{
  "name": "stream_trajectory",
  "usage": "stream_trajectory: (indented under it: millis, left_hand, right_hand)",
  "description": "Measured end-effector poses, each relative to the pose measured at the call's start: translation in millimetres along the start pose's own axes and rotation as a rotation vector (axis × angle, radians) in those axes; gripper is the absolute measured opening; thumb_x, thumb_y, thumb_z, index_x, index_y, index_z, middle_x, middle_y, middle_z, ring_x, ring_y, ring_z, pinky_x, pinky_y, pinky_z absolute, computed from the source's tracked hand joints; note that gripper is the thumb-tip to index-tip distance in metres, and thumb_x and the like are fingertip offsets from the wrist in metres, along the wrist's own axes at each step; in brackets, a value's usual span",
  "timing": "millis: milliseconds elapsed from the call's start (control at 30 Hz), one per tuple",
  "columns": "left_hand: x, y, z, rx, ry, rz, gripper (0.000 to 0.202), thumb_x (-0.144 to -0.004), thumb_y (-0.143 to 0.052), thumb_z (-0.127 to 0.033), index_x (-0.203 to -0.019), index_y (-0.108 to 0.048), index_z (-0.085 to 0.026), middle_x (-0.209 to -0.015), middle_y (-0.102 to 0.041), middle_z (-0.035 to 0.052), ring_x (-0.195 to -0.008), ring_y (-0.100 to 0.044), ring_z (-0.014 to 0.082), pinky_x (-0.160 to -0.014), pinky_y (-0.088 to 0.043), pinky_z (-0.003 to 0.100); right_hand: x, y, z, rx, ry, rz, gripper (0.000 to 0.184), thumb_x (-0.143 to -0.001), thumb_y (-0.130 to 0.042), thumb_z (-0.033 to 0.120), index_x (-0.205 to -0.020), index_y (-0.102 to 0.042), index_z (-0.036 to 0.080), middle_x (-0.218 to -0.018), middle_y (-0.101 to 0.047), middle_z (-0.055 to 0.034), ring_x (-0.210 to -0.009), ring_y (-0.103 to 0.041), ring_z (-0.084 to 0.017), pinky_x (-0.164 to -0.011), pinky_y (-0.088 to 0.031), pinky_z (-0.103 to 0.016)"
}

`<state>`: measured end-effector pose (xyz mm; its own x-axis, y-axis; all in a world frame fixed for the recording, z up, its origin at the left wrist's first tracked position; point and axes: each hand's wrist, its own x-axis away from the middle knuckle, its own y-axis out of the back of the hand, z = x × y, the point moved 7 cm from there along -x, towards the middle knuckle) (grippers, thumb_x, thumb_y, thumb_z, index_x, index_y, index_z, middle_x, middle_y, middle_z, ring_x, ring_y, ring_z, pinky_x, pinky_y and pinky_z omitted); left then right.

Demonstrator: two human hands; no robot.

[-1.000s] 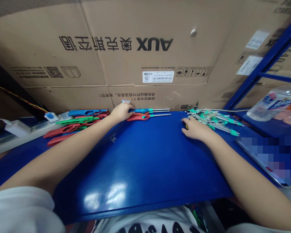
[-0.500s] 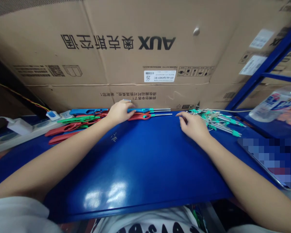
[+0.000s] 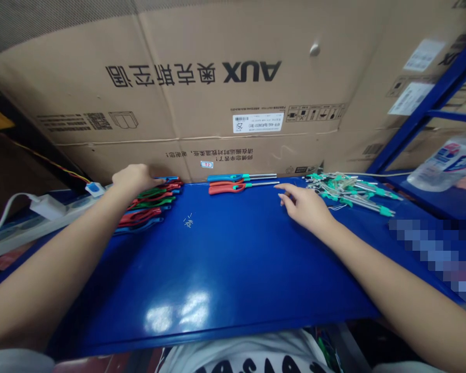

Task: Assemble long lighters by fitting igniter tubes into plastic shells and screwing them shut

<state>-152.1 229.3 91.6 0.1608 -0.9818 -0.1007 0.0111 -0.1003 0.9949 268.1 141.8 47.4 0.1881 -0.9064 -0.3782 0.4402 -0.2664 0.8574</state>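
Observation:
My left hand (image 3: 134, 178) is at the far left, over a pile of red, green and blue lighter handles (image 3: 153, 202). Its thumb reaches along the top of the pile, but most of its fingers are hidden, so its grip is unclear. My right hand (image 3: 307, 206) is held above the table with fingers apart and nothing in them. Just left of its fingertips lie long-stemmed lighters, a blue lighter (image 3: 227, 177) behind a red lighter (image 3: 225, 189), metal stems pointing right. Beyond my right hand is a heap of metal stems with green fittings and thin wires (image 3: 345, 189).
A large cardboard sheet (image 3: 202, 114) stands along the back of the blue table (image 3: 217, 259). At left are a power strip (image 3: 77, 210) and white plug (image 3: 48, 206). A clear plastic bottle (image 3: 438, 163) is at right, near a blurred-out flat object (image 3: 431, 254). Small scraps (image 3: 188, 223) lie mid-table.
My left hand has moved left, from the blue lighter at the back to the pile of handles. The right hand stays near the stems, its fingers spread slightly more.

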Motion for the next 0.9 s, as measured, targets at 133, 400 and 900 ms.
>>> stream_trajectory:
  millis: [133, 400, 900]
  left_hand:
    - [0.6, -0.9, 9.6, -0.050, 0.113, 0.068, 0.055, -0.076, -0.068, -0.067, -0.098, -0.077, -0.017, -0.101, -0.073, 0.0148, -0.099, -0.065, 0.0339, -0.080, -0.054, 0.041]
    - [6.2, -5.5, -6.0, -0.039, 0.112, 0.116, 0.060, -0.078, -0.064, -0.069, -0.103, -0.075, -0.015, -0.112, -0.070, 0.0177, -0.104, -0.062, 0.0357, -0.086, -0.053, 0.047]
    - [1.0, -18.0, -18.0, -0.073, 0.021, 0.124, 0.036, -0.098, -0.061, -0.035, -0.127, -0.058, -0.015, -0.126, -0.061, 0.0110, -0.108, -0.064, 0.0239, -0.091, -0.056, 0.045]
  right_hand:
    - [1.0, -4.1, 1.2, 0.024, 0.046, -0.013, 0.035, -0.091, -0.054, 0.023, -0.124, -0.067, 0.021, -0.106, -0.075, -0.0078, -0.080, -0.069, -0.021, -0.069, -0.051, -0.032]
    - [1.4, -9.2, 0.0, -0.001, 0.024, 0.022, 0.034, -0.091, -0.054, 0.027, -0.121, -0.068, 0.022, -0.093, -0.076, -0.0050, -0.070, -0.068, -0.019, -0.063, -0.047, -0.029]
    - [4.2, -14.8, 3.4, -0.048, 0.014, 0.087, 0.033, -0.091, -0.055, 0.028, -0.121, -0.068, 0.023, -0.087, -0.075, -0.0024, -0.065, -0.066, -0.016, -0.060, -0.045, -0.027]
